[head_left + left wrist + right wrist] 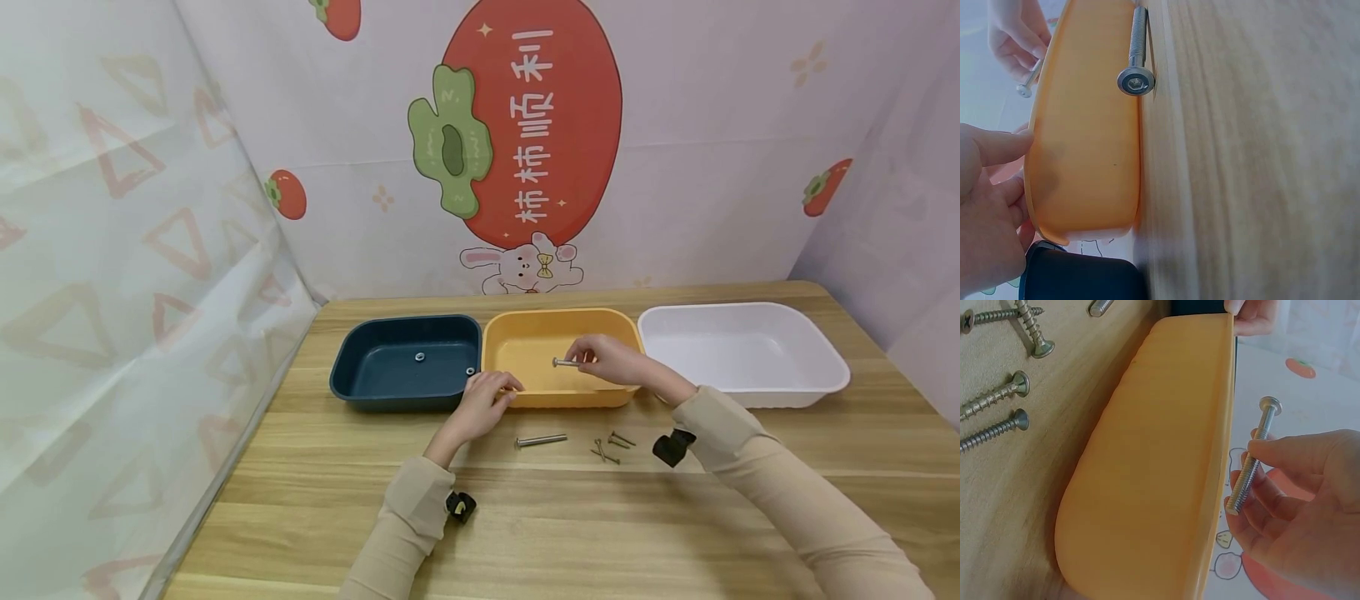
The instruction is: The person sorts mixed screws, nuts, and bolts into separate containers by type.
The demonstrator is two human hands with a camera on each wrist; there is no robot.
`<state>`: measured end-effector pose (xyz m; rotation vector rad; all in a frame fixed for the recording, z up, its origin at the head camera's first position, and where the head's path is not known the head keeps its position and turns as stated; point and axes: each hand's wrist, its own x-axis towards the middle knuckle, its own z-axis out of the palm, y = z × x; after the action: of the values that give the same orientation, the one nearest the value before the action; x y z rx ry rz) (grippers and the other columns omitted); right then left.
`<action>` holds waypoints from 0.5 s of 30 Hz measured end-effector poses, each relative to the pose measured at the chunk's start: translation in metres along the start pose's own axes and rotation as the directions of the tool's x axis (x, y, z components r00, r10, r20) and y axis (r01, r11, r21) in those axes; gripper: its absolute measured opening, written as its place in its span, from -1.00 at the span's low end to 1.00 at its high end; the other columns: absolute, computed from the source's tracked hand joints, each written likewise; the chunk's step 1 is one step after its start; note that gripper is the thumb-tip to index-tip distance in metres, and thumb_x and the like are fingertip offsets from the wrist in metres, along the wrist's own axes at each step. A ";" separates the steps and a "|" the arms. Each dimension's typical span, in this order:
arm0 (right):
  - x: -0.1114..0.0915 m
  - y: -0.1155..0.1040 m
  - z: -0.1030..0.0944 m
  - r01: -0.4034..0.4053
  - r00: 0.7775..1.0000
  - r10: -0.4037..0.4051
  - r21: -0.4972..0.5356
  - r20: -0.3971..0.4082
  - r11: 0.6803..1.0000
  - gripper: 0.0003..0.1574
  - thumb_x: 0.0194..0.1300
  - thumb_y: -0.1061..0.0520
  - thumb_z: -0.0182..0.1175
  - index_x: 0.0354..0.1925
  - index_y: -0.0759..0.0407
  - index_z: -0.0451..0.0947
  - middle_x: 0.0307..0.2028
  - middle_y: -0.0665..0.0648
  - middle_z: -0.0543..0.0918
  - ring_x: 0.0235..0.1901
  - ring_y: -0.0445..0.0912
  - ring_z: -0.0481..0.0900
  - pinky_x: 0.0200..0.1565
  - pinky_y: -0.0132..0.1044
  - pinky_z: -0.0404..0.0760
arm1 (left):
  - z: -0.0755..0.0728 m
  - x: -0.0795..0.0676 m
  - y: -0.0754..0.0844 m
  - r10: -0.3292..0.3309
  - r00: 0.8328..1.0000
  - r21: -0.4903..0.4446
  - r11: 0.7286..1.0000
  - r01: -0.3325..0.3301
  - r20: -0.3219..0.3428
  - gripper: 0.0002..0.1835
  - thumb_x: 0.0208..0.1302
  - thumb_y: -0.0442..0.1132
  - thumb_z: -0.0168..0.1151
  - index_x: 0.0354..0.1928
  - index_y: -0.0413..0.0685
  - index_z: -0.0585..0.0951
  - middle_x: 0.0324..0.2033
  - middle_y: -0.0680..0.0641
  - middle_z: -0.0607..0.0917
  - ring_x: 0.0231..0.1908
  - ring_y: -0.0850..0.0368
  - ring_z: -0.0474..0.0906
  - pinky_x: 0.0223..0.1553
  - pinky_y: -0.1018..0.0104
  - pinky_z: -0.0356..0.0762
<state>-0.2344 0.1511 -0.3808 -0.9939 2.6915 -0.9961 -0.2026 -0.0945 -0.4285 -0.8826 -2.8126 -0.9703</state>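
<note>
Over the yellow tray [558, 398], my right hand [611, 360] pinches a silver bolt [1251, 459] between thumb and fingers. The bolt's round head sticks out past the thumb, and its threaded end lies by the fingertips. My left hand [483, 404] grips the tray's front rim near its left corner, thumb outside [1004, 147] and fingers over the inner side. A second silver bolt [542, 441] lies on the wooden table in front of the tray, its socket head [1135, 81] facing left. Several screws [997, 397] lie loosely grouped to its right.
A dark blue tray [408, 406] stands left of the yellow one, with two nuts [420, 357] inside. On the right is a white tray [750, 392]. All three sit side by side along the table's [570, 533] back, before a printed cloth [697, 167].
</note>
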 end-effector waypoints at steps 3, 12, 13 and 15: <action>0.000 0.002 0.000 -0.005 1.000 0.005 -0.002 -0.003 1.000 -0.84 0.10 0.41 0.09 -0.29 0.36 0.52 -0.51 0.08 0.50 -0.49 -0.15 0.40 -0.46 -0.34 0.40 | 0.000 0.000 0.000 -0.001 1.000 -0.002 1.000 0.001 0.001 -0.89 0.24 -0.32 0.04 -0.22 -0.07 0.53 -0.26 -0.03 0.57 -0.11 0.06 0.40 0.13 0.02 0.00; 0.001 0.001 0.002 -0.014 0.999 0.012 -0.044 -0.046 0.999 -0.79 0.03 0.43 0.14 -0.27 0.41 0.51 -0.38 0.27 0.54 -0.37 0.04 0.48 -0.33 -0.20 0.48 | 0.000 0.001 0.000 0.004 1.000 0.004 1.000 -0.004 -0.001 -0.88 0.24 -0.32 0.03 -0.22 -0.07 0.53 -0.27 -0.03 0.57 -0.13 0.06 0.40 0.12 0.01 0.00; 0.001 0.000 0.002 -0.015 0.999 0.012 -0.043 -0.051 0.999 -0.78 0.03 0.43 0.15 -0.26 0.41 0.51 -0.37 0.28 0.54 -0.36 0.05 0.48 -0.34 -0.20 0.48 | 0.000 0.001 0.000 0.005 1.000 0.003 1.000 -0.005 -0.002 -0.88 0.24 -0.32 0.03 -0.22 -0.07 0.53 -0.27 -0.03 0.57 -0.14 0.06 0.40 0.12 0.01 0.01; 0.000 -0.001 0.002 -0.011 0.998 0.008 -0.046 -0.058 0.999 -0.78 0.03 0.41 0.16 -0.25 0.40 0.51 -0.36 0.28 0.55 -0.36 0.04 0.49 -0.35 -0.21 0.49 | 0.000 0.001 0.000 0.004 1.000 0.002 1.000 -0.004 -0.003 -0.88 0.24 -0.32 0.04 -0.22 -0.07 0.53 -0.28 -0.03 0.57 -0.14 0.07 0.40 0.12 0.02 0.01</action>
<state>-0.2333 0.1492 -0.3813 -0.9737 2.7753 -0.9799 -0.2034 -0.0940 -0.4288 -0.8864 -2.8077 -0.9675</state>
